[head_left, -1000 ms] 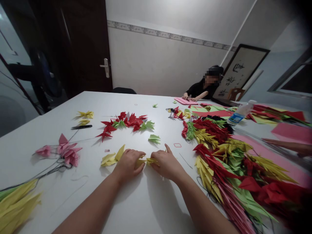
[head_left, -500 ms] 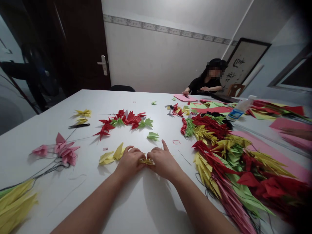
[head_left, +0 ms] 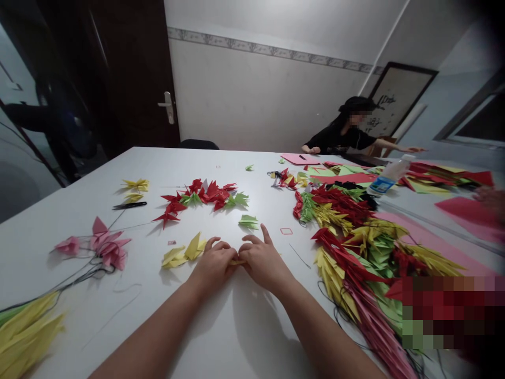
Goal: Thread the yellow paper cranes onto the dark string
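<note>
My left hand (head_left: 213, 260) and my right hand (head_left: 261, 259) meet just above the white table (head_left: 189, 337). Both are closed, pinching a small folded yellow paper (head_left: 236, 261) between thumbs and fingers; most of it is hidden by the hands. My right index finger sticks up. Close by my left hand lie folded yellow paper pieces (head_left: 182, 254). Beyond the hands sits a green folded paper piece (head_left: 248, 221), and behind it a curved row of red folded paper pieces (head_left: 209, 193) with some green ones.
Bundles of folded paper on cords (head_left: 366, 263) cover the right side. Pink paper flowers (head_left: 108, 247), scissors (head_left: 130, 205) and threads lie left. A water bottle (head_left: 390, 176) leans at the right. A person in black (head_left: 343, 131) sits at the far side; another person's hand shows at the right edge.
My hands stay nearly in place, with the yellow paper now more covered by my fingers. The person across has stretched an arm out to the right, leaving a pen on the pink paper.
</note>
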A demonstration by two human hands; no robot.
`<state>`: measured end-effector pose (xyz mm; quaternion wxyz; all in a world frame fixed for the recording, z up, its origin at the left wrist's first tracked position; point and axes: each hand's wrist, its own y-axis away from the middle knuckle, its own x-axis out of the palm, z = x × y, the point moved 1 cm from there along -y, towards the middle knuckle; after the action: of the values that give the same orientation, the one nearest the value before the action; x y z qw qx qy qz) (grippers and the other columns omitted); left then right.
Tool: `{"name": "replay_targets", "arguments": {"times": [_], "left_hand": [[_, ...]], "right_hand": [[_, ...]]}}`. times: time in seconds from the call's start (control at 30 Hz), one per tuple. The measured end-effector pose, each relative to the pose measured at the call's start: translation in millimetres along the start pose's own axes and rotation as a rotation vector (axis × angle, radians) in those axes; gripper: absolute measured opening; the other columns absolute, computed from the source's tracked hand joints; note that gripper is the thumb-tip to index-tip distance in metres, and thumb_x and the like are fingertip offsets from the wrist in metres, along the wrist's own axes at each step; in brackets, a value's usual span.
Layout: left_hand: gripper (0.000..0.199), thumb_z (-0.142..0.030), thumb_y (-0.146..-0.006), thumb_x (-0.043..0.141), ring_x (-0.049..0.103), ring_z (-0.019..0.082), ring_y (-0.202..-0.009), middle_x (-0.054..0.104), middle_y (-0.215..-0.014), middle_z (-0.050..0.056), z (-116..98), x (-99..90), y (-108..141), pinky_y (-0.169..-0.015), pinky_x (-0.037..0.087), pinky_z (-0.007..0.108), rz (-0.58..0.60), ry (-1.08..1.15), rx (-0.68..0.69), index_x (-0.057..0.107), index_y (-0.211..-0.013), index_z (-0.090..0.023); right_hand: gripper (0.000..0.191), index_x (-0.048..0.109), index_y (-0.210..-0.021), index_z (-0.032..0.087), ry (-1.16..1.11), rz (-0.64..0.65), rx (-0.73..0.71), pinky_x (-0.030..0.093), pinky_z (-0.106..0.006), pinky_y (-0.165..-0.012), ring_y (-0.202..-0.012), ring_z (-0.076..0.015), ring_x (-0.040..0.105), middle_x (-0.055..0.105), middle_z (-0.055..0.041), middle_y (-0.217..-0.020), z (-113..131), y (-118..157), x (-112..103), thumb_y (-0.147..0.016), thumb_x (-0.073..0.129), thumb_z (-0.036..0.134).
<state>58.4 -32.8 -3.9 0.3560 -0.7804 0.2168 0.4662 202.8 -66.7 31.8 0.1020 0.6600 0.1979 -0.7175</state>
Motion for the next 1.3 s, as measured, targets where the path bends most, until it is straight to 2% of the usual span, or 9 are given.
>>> {"name": "replay_targets", "arguments": {"times": [0.07,0.2,0.33,0.43,0.57,0.8,0.97,1.2,1.3], "left_hand": [[0.012,-0.018,-0.076,0.048,0.055,0.016,-0.085,0.065,-0.072,0.0,1,-0.4,0,-0.096,0.026,0.043,-0.012,-0.005,-0.009,0.059,-0.079,-0.021],[0.013,-0.018,-0.077,0.048,0.055,0.018,-0.086,0.066,-0.072,0.0,4,-2.8,-1,-0.096,0.025,0.044,-0.037,-0.032,-0.024,0.06,-0.079,-0.022],[0.015,-0.018,-0.078,0.046,0.055,0.018,-0.086,0.066,-0.074,0.002,5,-4.5,-1,-0.095,0.025,0.044,-0.032,-0.05,-0.014,0.06,-0.079,-0.02],[0.017,-0.02,-0.08,0.044,0.055,0.018,-0.086,0.066,-0.077,0.002,5,-4.6,0,-0.096,0.025,0.045,-0.024,-0.054,0.002,0.06,-0.083,-0.02],[0.024,-0.02,-0.079,0.043,0.055,0.017,-0.087,0.066,-0.079,0.002,4,-5.4,1,-0.096,0.024,0.044,-0.051,-0.037,-0.018,0.059,-0.097,-0.021],[0.026,-0.019,-0.075,0.045,0.055,0.019,-0.089,0.065,-0.085,0.002,1,-8.0,2,-0.097,0.019,0.047,-0.115,-0.108,-0.066,0.057,-0.098,-0.023],[0.033,-0.031,-0.075,0.052,0.042,0.027,-0.114,0.057,-0.114,0.008,-11,-7.8,0,-0.1,0.014,0.049,-0.195,-0.185,-0.005,0.054,-0.107,-0.023],[0.016,-0.036,-0.077,0.056,0.047,0.022,-0.108,0.065,-0.093,0.001,-19,3.0,-24,-0.093,0.023,0.041,0.007,-0.073,0.056,0.059,-0.085,-0.024],[0.013,-0.034,-0.08,0.053,0.05,0.019,-0.104,0.067,-0.089,-0.001,-21,9.8,-26,-0.092,0.022,0.041,-0.008,-0.009,0.036,0.059,-0.081,-0.023]], "right_hand": [[0.016,0.063,-0.09,0.023,-0.059,-0.06,0.051,0.0,-0.054,-0.103,-0.116,-0.0227,0.042,0.062,-0.0029,-0.105,-9,6,-12,-0.077,0.054,0.022],[0.055,0.047,-0.12,0.023,-0.18,-0.145,0.153,0.023,-0.048,-0.101,-0.121,-0.0242,0.037,0.048,-0.0077,-0.126,-33,24,-30,-0.069,0.062,0.037],[0.073,0.039,-0.128,0.021,-0.21,-0.015,0.158,0.031,-0.043,-0.098,-0.121,-0.0257,0.036,0.042,-0.0107,-0.132,-38,33,-16,-0.062,0.067,0.034],[0.078,0.03,-0.134,0.023,-0.183,-0.054,0.123,0.03,-0.041,-0.099,-0.123,-0.0243,0.033,0.034,-0.01,-0.138,-33,34,-2,-0.065,0.065,0.024],[0.056,0.045,-0.123,0.025,-0.135,-0.075,0.081,0.037,-0.037,-0.091,-0.111,-0.0222,0.046,0.044,-0.0081,-0.129,-30,34,5,-0.07,0.059,0.016],[0.018,0.064,-0.084,0.018,-0.324,-0.051,0.224,0.04,-0.024,-0.068,-0.075,-0.0143,0.055,0.064,-0.0034,-0.077,-39,35,16,-0.08,0.047,0.018],[0.016,0.066,-0.077,0.016,-0.505,-0.099,0.207,0.04,-0.025,-0.071,-0.076,-0.0145,0.054,0.063,-0.0034,-0.076,-43,35,21,-0.079,0.05,0.018],[0.018,0.066,-0.084,0.016,-0.747,-0.093,0.193,0.042,-0.026,-0.073,-0.08,-0.015,0.056,0.064,-0.0042,-0.084,-50,38,24,-0.078,0.049,0.017],[0.019,0.065,-0.085,0.016,-0.817,-0.087,0.211,0.043,-0.026,-0.071,-0.079,-0.0155,0.056,0.063,-0.0048,-0.085,-53,40,27,-0.078,0.048,0.021]]}}
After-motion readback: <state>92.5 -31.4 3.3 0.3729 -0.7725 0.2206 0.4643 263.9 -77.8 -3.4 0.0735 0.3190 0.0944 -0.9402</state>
